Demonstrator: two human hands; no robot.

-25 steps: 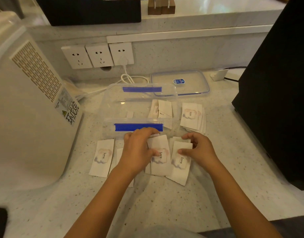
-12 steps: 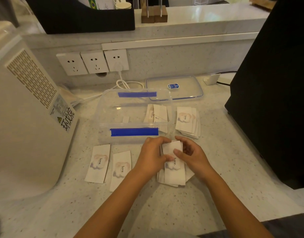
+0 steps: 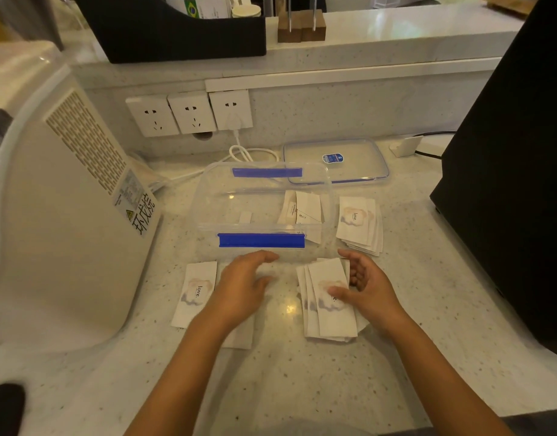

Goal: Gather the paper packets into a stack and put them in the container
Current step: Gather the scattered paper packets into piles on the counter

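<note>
A clear container with blue clips stands mid-counter and has a few white packets leaning at its right end. In front of it lies a rough stack of white "love" packets. My right hand rests against the stack's right side, thumb on the top packet, fingers loosely curled. My left hand hovers open to the left of the stack, partly over one flat packet. A single packet lies further left. Another pile of packets sits right of the container.
The container's clear lid lies behind it on the right. A large white appliance fills the left side. A black box stands at the right. Wall sockets with a white cable are at the back.
My left hand has let go of the stack and moved left over the loose packets. The stack now lies on the counter under my right thumb.
</note>
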